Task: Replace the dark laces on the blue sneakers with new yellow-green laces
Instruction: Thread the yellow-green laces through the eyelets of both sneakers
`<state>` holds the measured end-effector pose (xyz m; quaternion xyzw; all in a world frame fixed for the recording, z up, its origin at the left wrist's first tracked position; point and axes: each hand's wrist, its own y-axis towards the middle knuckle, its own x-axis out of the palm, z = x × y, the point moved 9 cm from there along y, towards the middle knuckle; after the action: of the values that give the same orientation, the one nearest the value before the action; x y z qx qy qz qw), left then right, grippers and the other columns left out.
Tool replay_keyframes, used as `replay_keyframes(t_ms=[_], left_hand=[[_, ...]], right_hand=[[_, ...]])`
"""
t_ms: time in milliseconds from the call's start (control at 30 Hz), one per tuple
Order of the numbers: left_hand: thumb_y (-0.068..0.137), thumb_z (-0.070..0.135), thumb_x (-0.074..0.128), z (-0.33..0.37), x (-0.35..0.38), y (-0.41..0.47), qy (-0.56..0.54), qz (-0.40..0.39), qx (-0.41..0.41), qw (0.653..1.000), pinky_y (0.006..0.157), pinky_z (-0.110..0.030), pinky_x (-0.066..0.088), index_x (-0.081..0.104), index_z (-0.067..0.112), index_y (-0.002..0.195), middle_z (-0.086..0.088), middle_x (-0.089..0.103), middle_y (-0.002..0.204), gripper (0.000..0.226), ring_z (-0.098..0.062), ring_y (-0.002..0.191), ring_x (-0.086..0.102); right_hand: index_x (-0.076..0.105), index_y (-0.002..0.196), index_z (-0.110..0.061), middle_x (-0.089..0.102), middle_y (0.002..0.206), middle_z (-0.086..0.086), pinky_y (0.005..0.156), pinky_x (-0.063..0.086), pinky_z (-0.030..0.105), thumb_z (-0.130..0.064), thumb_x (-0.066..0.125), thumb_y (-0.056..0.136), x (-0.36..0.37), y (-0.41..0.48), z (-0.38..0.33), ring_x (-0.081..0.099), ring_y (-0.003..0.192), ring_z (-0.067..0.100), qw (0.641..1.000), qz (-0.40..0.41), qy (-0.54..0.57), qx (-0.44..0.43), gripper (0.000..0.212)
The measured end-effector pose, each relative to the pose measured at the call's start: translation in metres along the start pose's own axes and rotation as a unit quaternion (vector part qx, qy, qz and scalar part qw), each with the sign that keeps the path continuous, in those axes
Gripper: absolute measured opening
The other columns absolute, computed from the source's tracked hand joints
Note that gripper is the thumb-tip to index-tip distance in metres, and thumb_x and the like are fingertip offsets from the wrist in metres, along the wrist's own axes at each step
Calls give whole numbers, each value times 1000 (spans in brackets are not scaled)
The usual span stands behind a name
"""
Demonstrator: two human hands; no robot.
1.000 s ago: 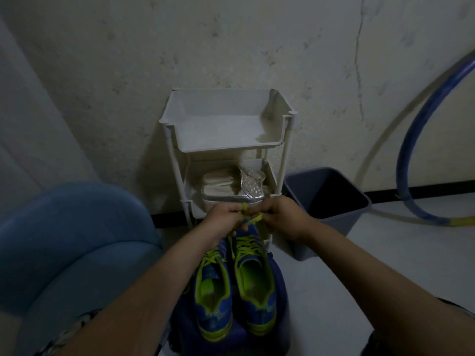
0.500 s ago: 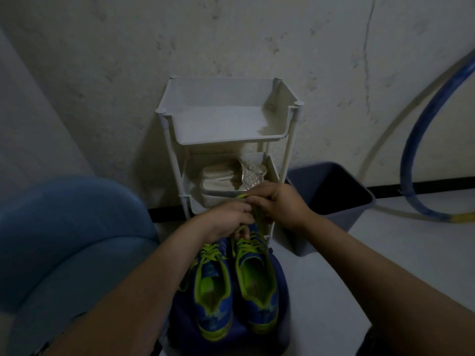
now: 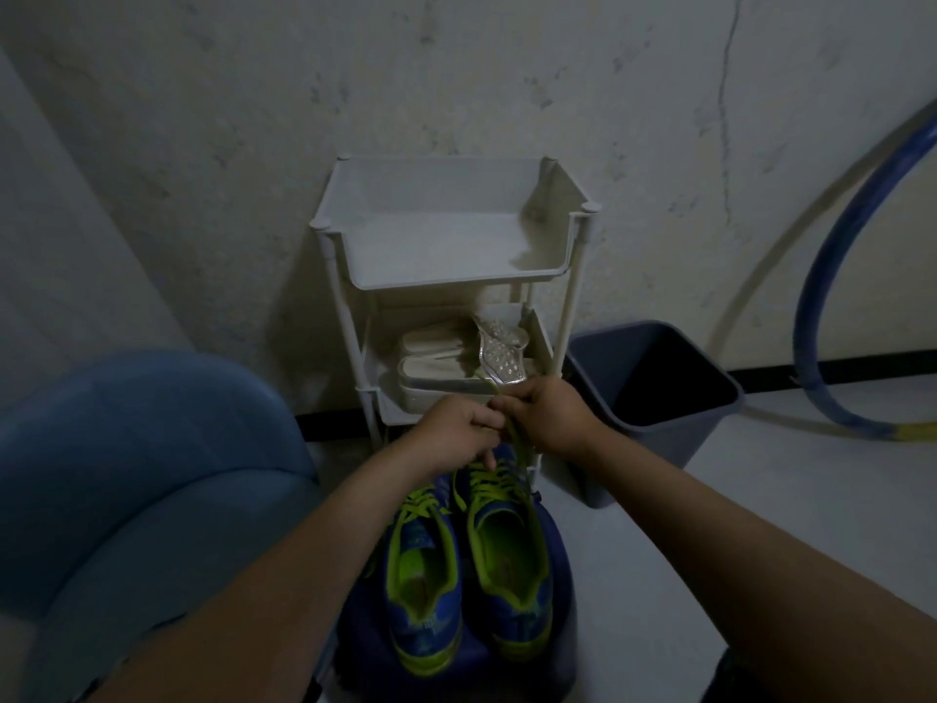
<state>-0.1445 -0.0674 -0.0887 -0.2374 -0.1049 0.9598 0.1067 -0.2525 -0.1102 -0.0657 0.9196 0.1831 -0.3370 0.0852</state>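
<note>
Currently: left hand [image 3: 459, 433] and right hand [image 3: 550, 421] both pinch the flat yellow-green lace [image 3: 518, 446] just above the right-side one of 2 blue, lime-trimmed sneakers [image 3: 512, 565].
Risk: an uneven pull probably leaves unequal ends; slipping fingers would slacken the crossings.
Change: 0.5 s ago the lace showed shorter; it now rises taut between the hands.
</note>
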Motion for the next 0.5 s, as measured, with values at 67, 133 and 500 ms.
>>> replay_keyframes(t_ms=[67,133,500], left_hand=[[91,-3,56,3,4,-2,42,1,26,999,60,-21,43,70,12,85,-3,62,59,21,-8,51,59],[90,-5,54,6,8,-4,44,7,36,998,58,-17,44,71,5,87,1,58,69,20,-7,50,59],[93,11,57,15,9,-11,213,45,120,969,57,-9,36,73,15,96,14,59,69,17,6,60,53]], right_hand=[[77,83,-15,71,72,1,66,52,29,-29,61,96,4,-2,8,60,60,5,1000,5,20,24,24],[76,79,-18,71,73,1,68,50,26,-29,62,95,2,-3,13,63,66,7,999,34,15,35,24],[73,82,-17,68,76,1,73,54,34,-33,56,98,11,-9,22,64,72,16,992,2,24,121,29]])
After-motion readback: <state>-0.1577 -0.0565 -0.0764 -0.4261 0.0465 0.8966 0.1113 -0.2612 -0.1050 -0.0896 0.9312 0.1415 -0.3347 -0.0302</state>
